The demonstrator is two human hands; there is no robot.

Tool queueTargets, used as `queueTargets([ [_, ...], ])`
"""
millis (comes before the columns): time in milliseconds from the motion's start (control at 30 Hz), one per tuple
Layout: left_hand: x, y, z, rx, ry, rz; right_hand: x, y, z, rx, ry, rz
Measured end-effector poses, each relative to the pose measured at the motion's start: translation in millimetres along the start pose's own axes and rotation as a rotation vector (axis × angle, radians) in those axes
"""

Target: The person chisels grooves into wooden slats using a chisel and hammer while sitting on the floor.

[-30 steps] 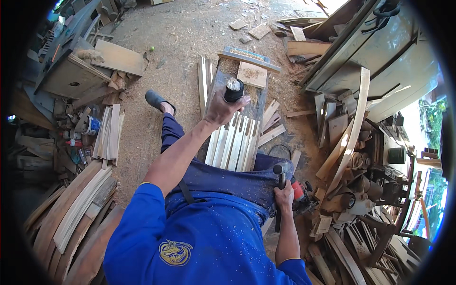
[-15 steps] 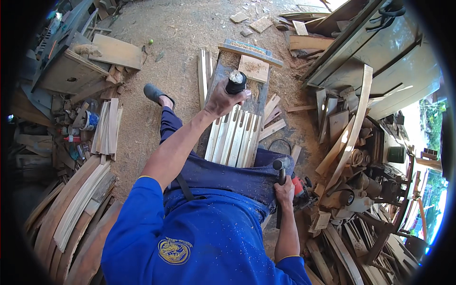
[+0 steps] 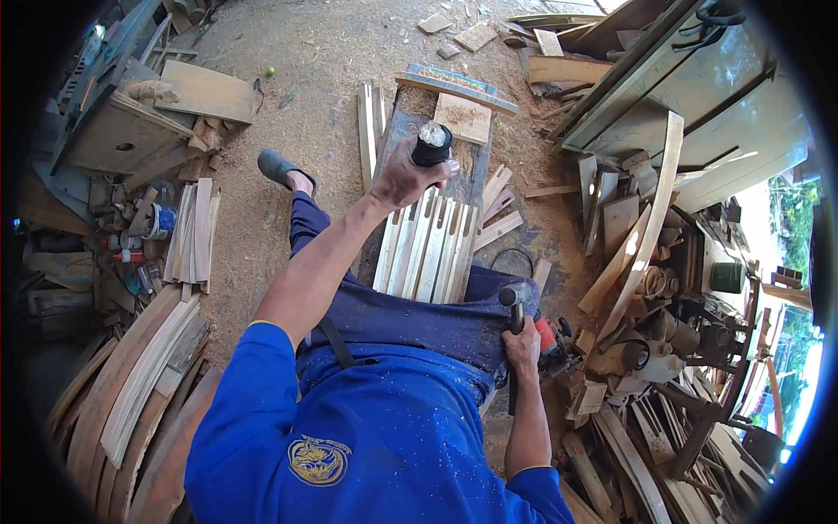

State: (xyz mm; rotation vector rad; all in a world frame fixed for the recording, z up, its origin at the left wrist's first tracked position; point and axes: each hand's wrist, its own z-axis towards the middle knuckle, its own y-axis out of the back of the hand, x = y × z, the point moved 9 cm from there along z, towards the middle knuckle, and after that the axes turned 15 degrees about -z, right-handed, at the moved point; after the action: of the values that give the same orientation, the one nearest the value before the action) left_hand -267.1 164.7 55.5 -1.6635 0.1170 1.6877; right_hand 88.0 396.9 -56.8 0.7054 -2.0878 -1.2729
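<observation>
My left hand [image 3: 400, 182] is wrapped round the upright handle of what looks like a chisel [image 3: 431, 145]. The handle is bound in black with a pale, battered top, and its lower end is hidden beneath my hand. Under it, several pale wooden slats [image 3: 425, 253] with slots near their far ends lie side by side on a low wooden bench [image 3: 410, 115]. Beside my right thigh, my right hand [image 3: 524, 349] grips a hammer [image 3: 513, 295] by its dark handle, with the metal head upward.
A wooden block [image 3: 463, 117] and a crossbar [image 3: 456, 93] are at the bench's far end. A red power tool [image 3: 547, 335] sits right of my hammer hand. Stacked boards [image 3: 144, 375] line the left; offcuts and a long curved strip [image 3: 661, 205] crowd the right. Sawdust covers the floor.
The whole view has shifted slightly. Both hands keep their grips, and the slats lie as before.
</observation>
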Motion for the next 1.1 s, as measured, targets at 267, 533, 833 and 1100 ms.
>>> queueTargets([
  [267,3.9,-0.9,1.3,0.035,0.028,0.008,-0.4,-2.0,0.6,0.006,-0.01,-0.003],
  [533,9.6,-16.6,8.6,0.142,0.064,0.0,1.5,-1.0,1.0,-0.013,0.009,-0.038],
  [833,17.6,-5.9,17.9,0.119,0.13,-0.118,-1.0,-6.1,2.3,0.01,0.023,-0.04],
  [1100,7.5,23.3,3.8,0.009,0.023,-0.162,8.5,-1.1,3.2,-0.001,0.074,0.005],
])
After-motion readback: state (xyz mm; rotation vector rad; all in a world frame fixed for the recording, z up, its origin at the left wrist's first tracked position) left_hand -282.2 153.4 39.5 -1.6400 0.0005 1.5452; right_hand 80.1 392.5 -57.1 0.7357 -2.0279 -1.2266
